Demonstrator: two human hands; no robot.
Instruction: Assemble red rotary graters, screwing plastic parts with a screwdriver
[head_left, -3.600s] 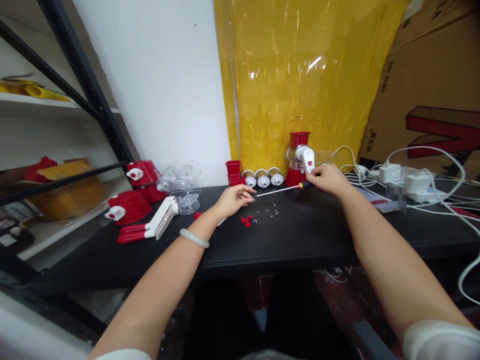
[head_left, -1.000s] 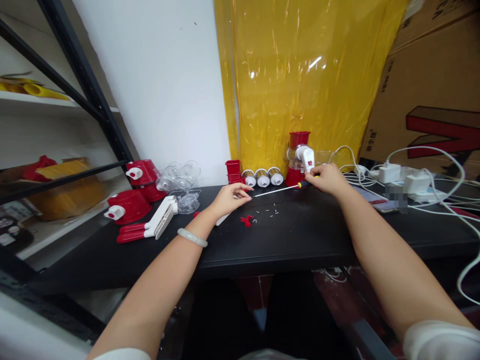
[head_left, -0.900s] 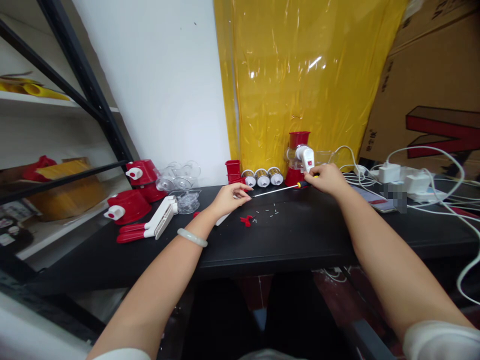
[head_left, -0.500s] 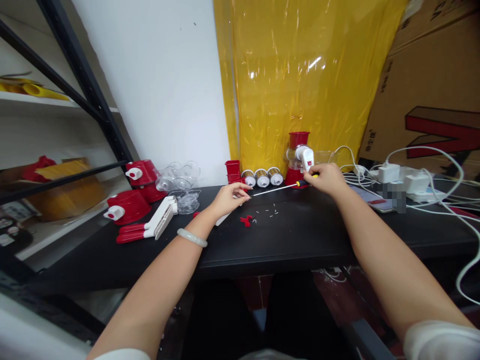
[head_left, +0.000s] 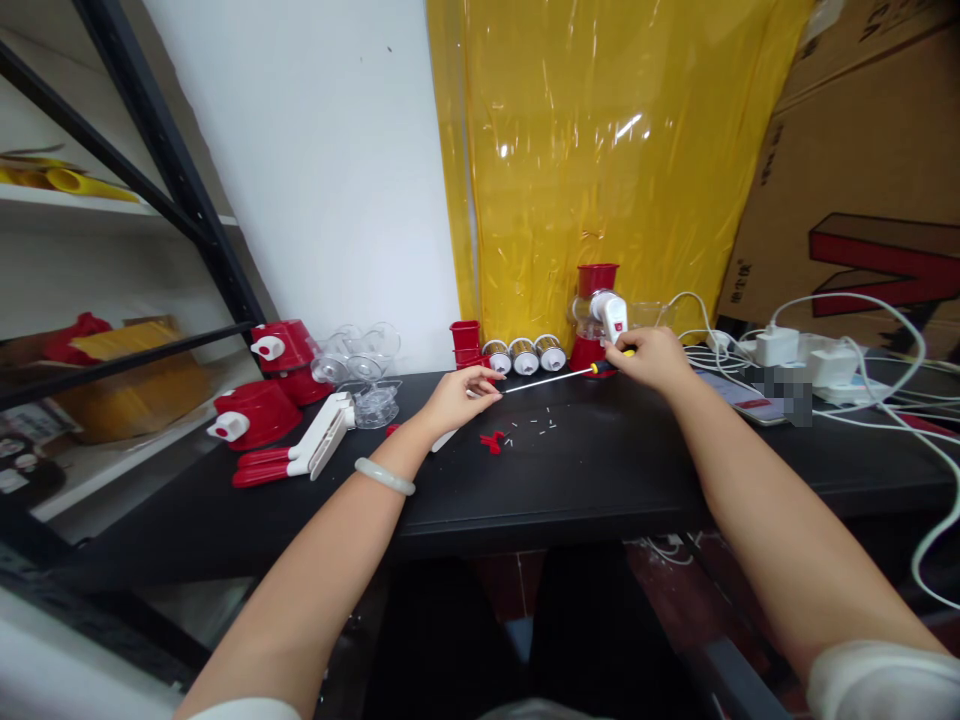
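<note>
The long metal screwdriver [head_left: 551, 380] with yellow-and-black handle is in the right hand [head_left: 649, 358], firmly grasped by the handle; at its other end the left hand [head_left: 461, 398] has bent fingers, but whether they pinch something I cannot tell. Behind this grip lie 3 white-rimmed metal cylinders [head_left: 524, 356], before it a small red plastic piece [head_left: 492, 441]

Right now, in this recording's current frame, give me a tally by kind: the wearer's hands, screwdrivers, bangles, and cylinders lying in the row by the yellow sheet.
Hands: 2 (left hand, right hand)
Screwdriver: 1
Bangle: 1
Cylinders: 3
Total: 7
</note>
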